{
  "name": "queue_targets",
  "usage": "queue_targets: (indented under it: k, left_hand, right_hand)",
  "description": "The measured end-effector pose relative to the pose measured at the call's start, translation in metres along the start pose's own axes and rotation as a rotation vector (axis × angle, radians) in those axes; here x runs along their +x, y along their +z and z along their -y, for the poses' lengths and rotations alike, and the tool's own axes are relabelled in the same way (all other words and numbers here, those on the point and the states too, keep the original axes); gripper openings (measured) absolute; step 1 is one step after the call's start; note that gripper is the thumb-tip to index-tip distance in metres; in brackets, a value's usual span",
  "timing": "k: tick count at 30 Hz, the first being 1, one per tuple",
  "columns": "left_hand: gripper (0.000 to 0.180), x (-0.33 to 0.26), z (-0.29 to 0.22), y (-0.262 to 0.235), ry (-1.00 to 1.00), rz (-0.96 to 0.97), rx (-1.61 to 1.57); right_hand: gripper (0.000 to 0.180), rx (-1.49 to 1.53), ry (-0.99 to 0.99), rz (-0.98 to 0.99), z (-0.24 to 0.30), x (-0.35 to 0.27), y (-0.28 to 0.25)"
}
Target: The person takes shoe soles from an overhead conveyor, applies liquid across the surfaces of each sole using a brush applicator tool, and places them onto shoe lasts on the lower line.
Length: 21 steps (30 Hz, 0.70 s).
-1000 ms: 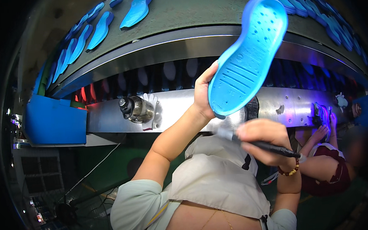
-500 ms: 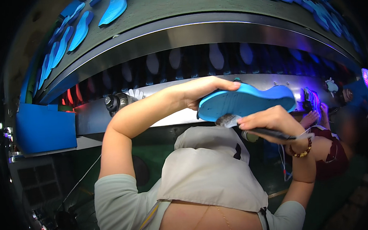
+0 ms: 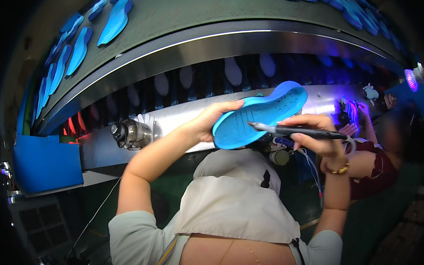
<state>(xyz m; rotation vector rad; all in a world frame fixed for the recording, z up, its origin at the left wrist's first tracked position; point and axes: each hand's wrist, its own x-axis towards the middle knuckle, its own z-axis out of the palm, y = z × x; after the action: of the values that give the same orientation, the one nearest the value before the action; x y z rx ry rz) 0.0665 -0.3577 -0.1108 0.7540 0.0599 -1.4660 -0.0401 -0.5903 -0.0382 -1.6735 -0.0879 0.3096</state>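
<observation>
Left hand (image 3: 207, 125) grips blue insole (image 3: 259, 113); right hand (image 3: 317, 136) clamps brush (image 3: 293, 129), bristles touching. I judge risk: loose pinch, insole slips.

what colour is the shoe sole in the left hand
Bright blue, the shoe sole held by the left hand; seen in the head view.
</observation>
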Motion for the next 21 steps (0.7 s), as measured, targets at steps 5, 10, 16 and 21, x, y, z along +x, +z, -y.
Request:
queue_targets:
  k: [5, 10, 16, 21]
  left_hand:
    - [0.06, 0.011, 0.015, -0.003, 0.115, -0.028, -0.171]
    - [0.059, 0.028, 0.022, -0.012, 0.076, -0.032, -0.225]
    - [0.056, -0.025, -0.007, -0.012, 0.589, -0.099, -0.005]
    - [0.06, -0.043, -0.104, -0.017, 0.916, 0.233, -0.086]
  right_hand:
    - [0.014, -0.037, -0.057, -0.338, -0.066, 0.016, -0.024]
    - [0.016, -0.394, -0.21, -0.87, -0.115, 0.026, 0.015]
    - [0.017, 0.371, -0.291, -0.31, -0.054, -0.005, 0.034]
    - [0.022, 0.593, -0.321, -0.446, -0.075, 0.007, 0.014]
